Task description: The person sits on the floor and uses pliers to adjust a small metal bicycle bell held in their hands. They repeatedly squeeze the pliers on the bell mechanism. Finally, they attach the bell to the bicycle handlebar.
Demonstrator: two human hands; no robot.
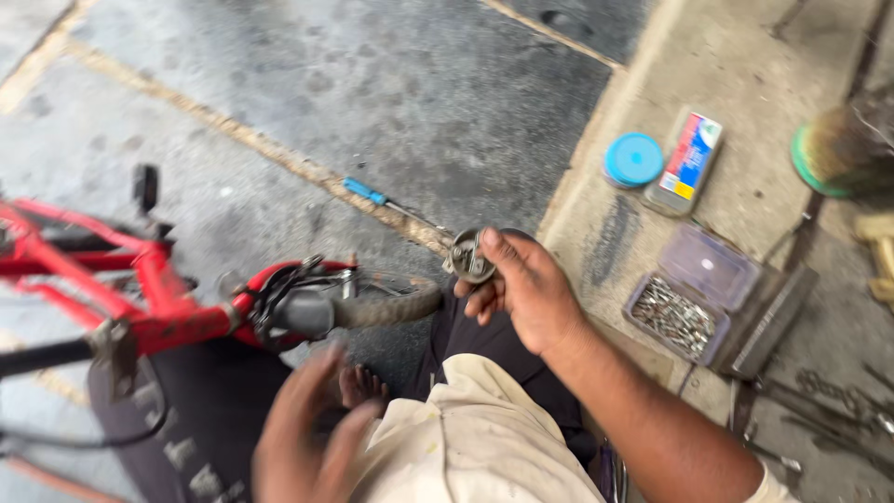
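Right hand (523, 289) is pinching a small round grey metal bicycle part (468, 255) by its rim: rigid, light, likely greasy; blurred left hand (307, 438) is hanging open, empty.

I see the bicycle (158, 298) at my left, the screwdriver (386, 200) on the floor behind it — at my right the screw box (694, 298), with a round tin (633, 159) behind.

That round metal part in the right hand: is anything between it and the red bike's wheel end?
Nothing visible. The right hand holds the round metal part in open air just right of the tire of the red bike. The blurred left hand sits lower, out of that gap. The screwdriver lies above, on the ground.
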